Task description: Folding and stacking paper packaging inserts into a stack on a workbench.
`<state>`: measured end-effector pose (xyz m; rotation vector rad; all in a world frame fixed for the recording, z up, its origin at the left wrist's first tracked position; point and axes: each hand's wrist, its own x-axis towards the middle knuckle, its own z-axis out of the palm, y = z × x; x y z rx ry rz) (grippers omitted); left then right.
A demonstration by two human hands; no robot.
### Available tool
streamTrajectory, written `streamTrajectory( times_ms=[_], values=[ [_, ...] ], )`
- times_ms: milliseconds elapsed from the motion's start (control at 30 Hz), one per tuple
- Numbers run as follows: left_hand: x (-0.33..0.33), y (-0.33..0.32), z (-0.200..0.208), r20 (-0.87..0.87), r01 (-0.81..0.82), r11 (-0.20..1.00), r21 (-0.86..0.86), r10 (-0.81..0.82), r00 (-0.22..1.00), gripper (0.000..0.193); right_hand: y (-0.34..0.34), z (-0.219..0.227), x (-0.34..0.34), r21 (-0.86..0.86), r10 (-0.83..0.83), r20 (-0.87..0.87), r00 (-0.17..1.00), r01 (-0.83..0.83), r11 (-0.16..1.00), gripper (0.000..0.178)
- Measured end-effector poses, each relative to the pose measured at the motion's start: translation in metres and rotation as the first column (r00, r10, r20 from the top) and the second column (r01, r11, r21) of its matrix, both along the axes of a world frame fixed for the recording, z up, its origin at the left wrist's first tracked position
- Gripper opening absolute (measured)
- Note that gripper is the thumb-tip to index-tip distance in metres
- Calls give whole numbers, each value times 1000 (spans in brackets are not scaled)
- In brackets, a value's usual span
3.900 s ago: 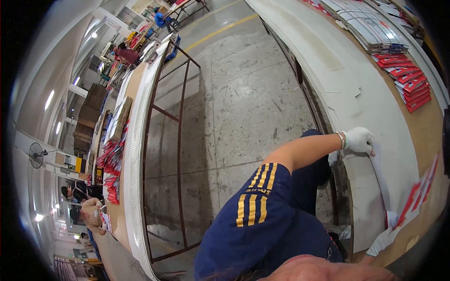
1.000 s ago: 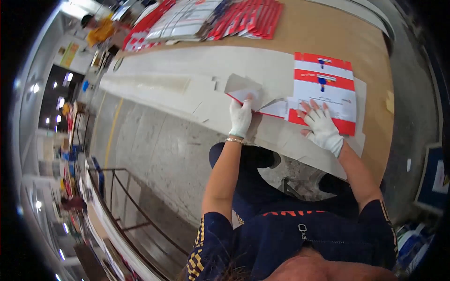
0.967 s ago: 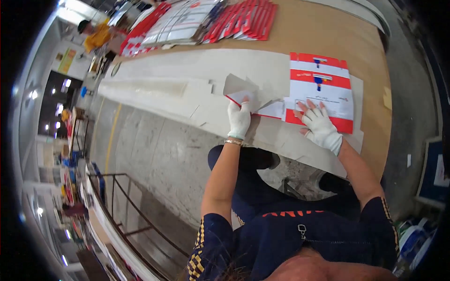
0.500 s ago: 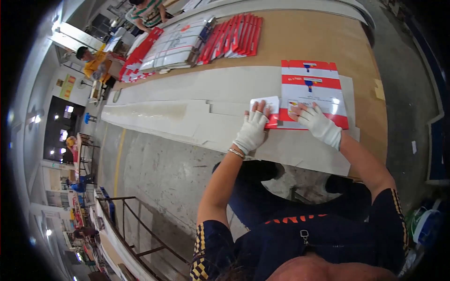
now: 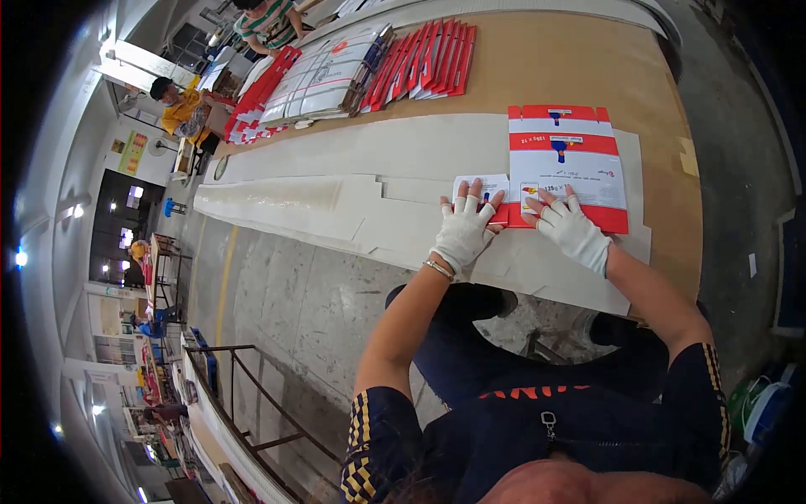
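A flat red and white printed carton (image 5: 579, 168) lies at the right part of the table. Its smaller side panel (image 5: 494, 182) sticks out to the left under my left hand (image 5: 466, 233). That hand, in a white fingerless glove, presses on the panel with fingers spread and outstretched. My right hand (image 5: 574, 230), gloved the same way, rests flat on the lower part of the carton's main panel, its fingers apart. Neither hand grips anything. The fingers cover part of the carton's lower edge.
Grey-white cardboard sheets (image 5: 336, 197) cover the near side of the brown table (image 5: 579, 59). Farther left are folded red cartons (image 5: 428, 63) in a row and a strapped white stack (image 5: 323, 76). Two people work beyond them. A metal frame (image 5: 252, 420) stands lower left.
My left hand's fingers have spread wider over the side panel. My right hand stays on the carton. The whole view has shifted slightly.
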<state>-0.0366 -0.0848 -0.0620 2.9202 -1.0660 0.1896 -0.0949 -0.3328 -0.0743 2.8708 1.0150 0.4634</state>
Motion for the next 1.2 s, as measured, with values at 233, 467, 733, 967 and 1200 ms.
streamTrajectory(
  times_ms=[233,467,733,967,1200],
  values=[
    [-4,-4,-1,-30,-11,1000,7,11,999,61,-7,1,-2,9,52,-86,995,-51,999,48],
    [-1,-7,-7,-174,-115,991,-75,100,980,64,-13,3,0,154,131,-262,956,-92,984,57],
    [60,-51,6,-249,-329,922,-204,276,928,70,-8,20,3,325,130,-318,939,-21,946,55],
    [81,-37,45,-566,-236,954,-185,93,819,52,-27,39,-83,471,73,-839,538,654,591,31],
    [16,-53,86,-712,-306,678,-669,-465,527,40,9,41,-83,446,635,-443,633,770,-457,60]
  ],
)
